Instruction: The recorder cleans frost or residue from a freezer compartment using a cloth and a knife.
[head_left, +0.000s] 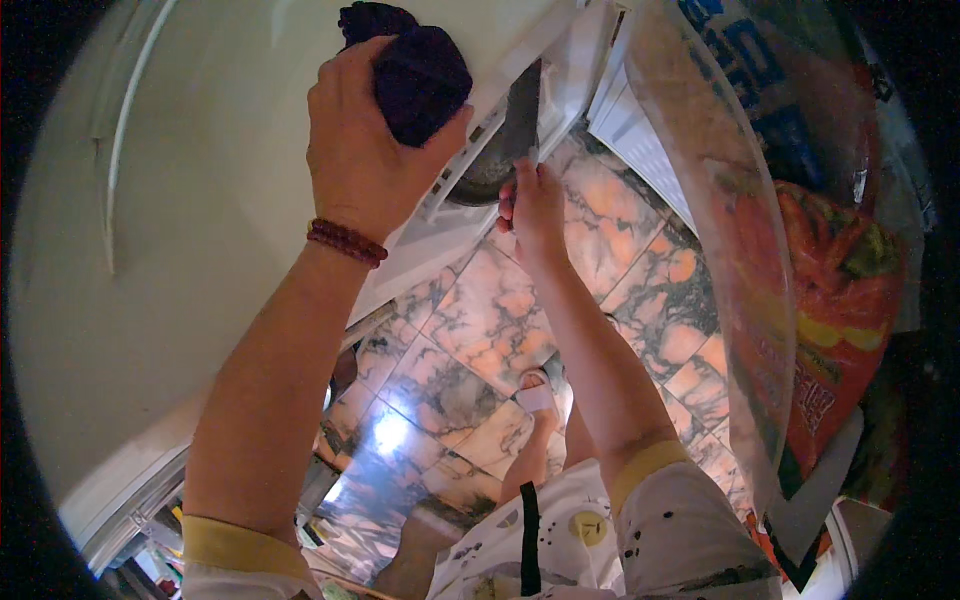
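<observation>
A bunched dark cloth (424, 82) is gripped in my left hand (356, 142), thumb on one side and fingers on the other. That hand is over a broad, smooth white panel (210, 210). My right hand (536, 214) is lower, beside a white frame (450, 225) with an opening. Its fingers curl by a dark flat strip (523, 109), but whether they hold the strip or only touch near it is unclear. Within the opening shows a dark round-edged surface (480, 176), partly behind the right fingers.
A large clear plastic bag (757, 247) with red printed packaging (840, 262) hangs close on the right. A white slatted panel (637, 135) stands beyond the opening. Marbled floor tiles (487, 307) lie below, with a sandalled foot (535, 394). Assorted items (154, 551) fill the lower left.
</observation>
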